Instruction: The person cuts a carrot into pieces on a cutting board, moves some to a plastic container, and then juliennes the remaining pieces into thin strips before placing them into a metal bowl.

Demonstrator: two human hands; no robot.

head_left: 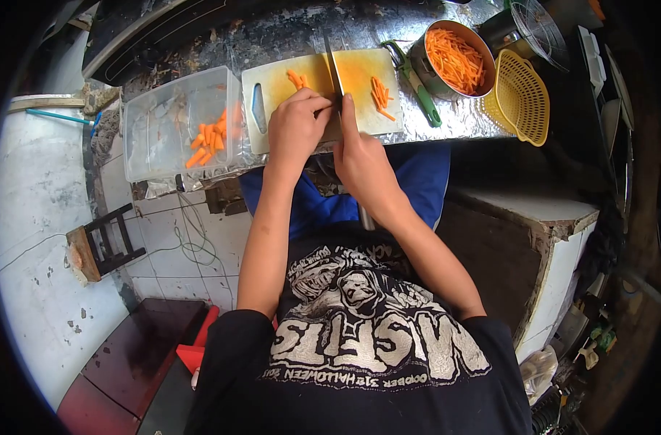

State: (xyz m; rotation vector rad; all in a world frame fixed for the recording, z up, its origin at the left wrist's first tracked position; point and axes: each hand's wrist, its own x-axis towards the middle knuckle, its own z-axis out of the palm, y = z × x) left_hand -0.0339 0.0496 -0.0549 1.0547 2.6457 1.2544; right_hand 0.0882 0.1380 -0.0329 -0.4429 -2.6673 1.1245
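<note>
My right hand grips a knife, index finger stretched along its spine, the blade pointing away from me over the cutting board. Close against the blade's left side, my left hand has its fingers bunched together on the board; whatever lies under them is hidden. A few carrot pieces rest on the board beyond my left hand. To the right of the knife lies a small pile of carrot sticks. The board's surface is stained orange.
Left of the board stands a clear plastic container with carrot chunks. On the right are a green-handled tool, a metal pot full of carrot strips, and a yellow basket. Foil covers the counter's front edge.
</note>
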